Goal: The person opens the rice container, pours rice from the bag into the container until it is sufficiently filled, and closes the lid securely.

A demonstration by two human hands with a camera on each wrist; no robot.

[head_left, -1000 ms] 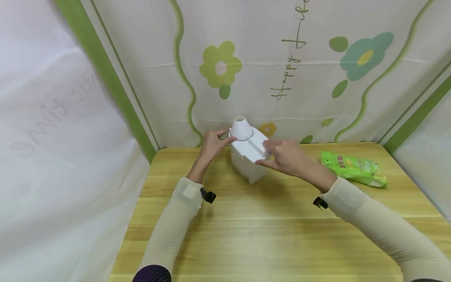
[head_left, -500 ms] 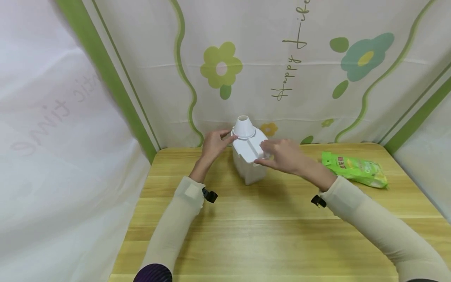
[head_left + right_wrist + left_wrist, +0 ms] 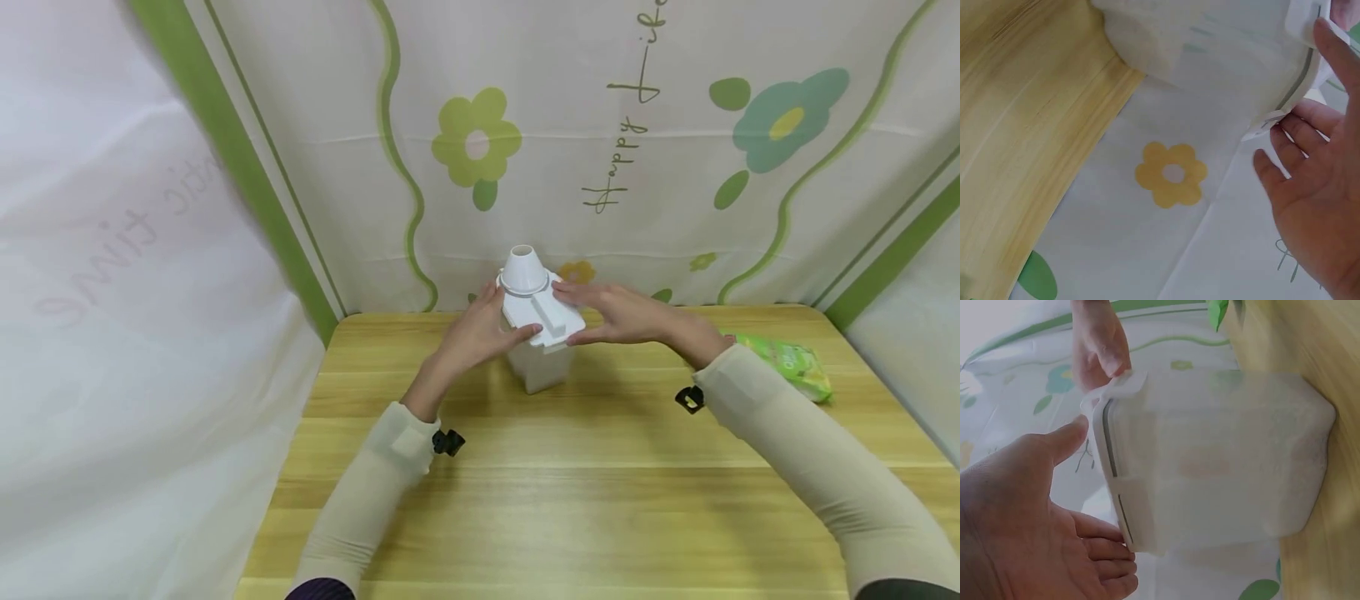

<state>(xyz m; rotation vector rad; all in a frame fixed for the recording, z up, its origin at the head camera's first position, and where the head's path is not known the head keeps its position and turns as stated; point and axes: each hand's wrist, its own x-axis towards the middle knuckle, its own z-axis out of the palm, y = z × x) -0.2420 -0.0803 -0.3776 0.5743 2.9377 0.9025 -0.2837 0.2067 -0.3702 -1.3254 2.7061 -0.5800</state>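
A translucent white plastic container stands upright on the table near the fabric wall. Its white lid carries a raised ridge and an open-topped white cone. My left hand touches the lid's left side, thumb on top near the front; in the left wrist view its fingers reach the rim's lower corner. On the opposite side my right hand has its thumb at the front corner and fingertips toward the back. The right wrist view shows that thumb against a lid tab, fingers loosely bent.
A green packet with printing lies at the table's right, partly hidden behind the right forearm. The wooden table ends at the printed fabric wall, close behind the container. Fabric also hangs along both sides.
My left hand's thumb has moved forward from beside the cone to the lid's front part. The right hand has let go of the ridge side and spread over the lid's right edges.
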